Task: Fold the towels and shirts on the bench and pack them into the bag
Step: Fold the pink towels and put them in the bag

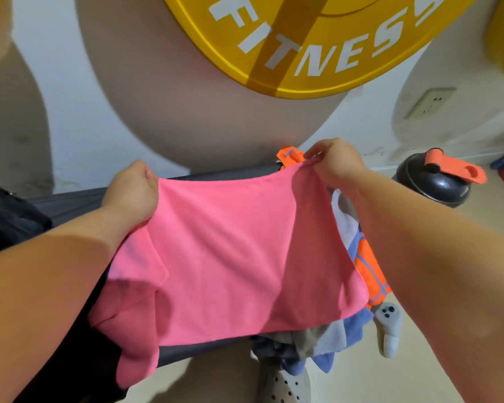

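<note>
Nearest you, at the lower edge, a grey perforated shoe (pixel 285 386) shows on the floor. Just above it your pink towel (pixel 230 257) hangs spread between both arms, its lower part draped over the dark surface (pixel 70 199). Your left hand (pixel 131 193) is clenched around the towel's upper left corner, and your right hand (pixel 332 164) pinches the upper right corner between fingertips. Beside the towel on the right lies a heap of blue and grey garments (pixel 329 341) with an orange striped cloth (pixel 370 271). Farther right stands a black shaker bottle (pixel 437 184) with an orange lid. Beyond, on the wall, hangs a yellow FITNESS sign (pixel 317 45).
</note>
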